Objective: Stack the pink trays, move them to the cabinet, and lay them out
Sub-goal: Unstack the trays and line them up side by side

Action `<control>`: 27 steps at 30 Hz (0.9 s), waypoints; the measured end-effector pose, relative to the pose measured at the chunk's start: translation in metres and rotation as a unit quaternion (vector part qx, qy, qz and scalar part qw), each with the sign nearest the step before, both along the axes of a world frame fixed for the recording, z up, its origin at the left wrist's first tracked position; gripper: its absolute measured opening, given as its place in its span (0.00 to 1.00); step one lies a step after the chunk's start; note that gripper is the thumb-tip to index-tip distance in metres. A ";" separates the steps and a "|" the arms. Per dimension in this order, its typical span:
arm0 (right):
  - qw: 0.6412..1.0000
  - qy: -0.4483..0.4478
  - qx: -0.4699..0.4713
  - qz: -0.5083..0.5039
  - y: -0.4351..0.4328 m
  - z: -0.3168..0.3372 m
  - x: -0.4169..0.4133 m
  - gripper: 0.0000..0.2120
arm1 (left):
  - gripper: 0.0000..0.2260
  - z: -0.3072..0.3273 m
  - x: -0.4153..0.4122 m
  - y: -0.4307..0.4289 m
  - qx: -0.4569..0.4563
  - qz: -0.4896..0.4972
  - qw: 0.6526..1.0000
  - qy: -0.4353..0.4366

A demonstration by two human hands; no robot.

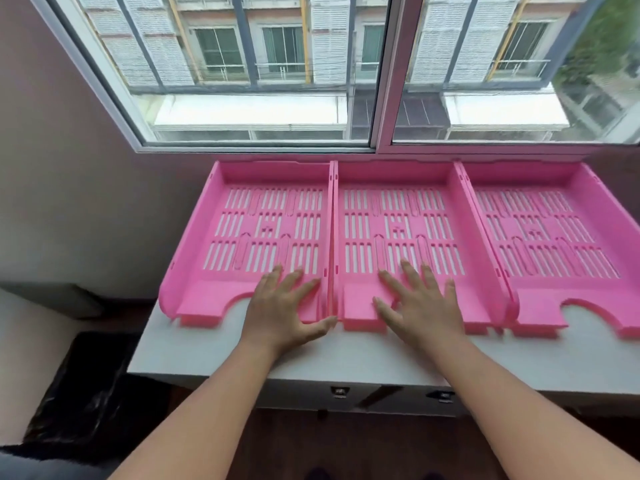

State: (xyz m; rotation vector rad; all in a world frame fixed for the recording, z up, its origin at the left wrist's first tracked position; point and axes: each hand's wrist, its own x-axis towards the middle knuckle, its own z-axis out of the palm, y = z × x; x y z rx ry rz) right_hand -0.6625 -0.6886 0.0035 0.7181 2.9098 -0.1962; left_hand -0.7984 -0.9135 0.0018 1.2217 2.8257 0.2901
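My left hand (287, 306) rests flat on the left tray (256, 237), my right hand (419, 303) on the middle tray (394, 220). Both lie spread, gripping nothing; trays run lengthwise away from me.

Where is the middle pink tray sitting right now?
In the head view, the middle pink tray lies flat on the white cabinet top below the window, between two matching trays, under the right hand.
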 end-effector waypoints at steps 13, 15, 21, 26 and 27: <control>0.998 -0.056 -0.014 0.005 0.003 0.006 -0.008 0.37 | 0.50 0.002 -0.010 0.010 -0.051 -0.022 0.998 -0.018; 0.999 -0.051 -0.014 0.001 -0.002 0.016 -0.006 0.40 | 0.50 0.009 -0.002 0.011 -0.040 -0.007 0.999 -0.018; 0.981 0.132 0.128 -0.066 0.012 0.027 0.045 0.36 | 0.47 0.011 0.026 0.020 0.124 0.022 0.992 -0.027; 0.967 0.136 0.075 -0.200 0.060 0.022 0.076 0.38 | 0.38 0.011 0.038 0.043 0.157 -0.022 0.987 -0.006; 0.969 0.132 0.026 -0.207 0.065 0.020 0.075 0.36 | 0.36 0.011 0.041 0.048 0.162 -0.021 0.987 -0.013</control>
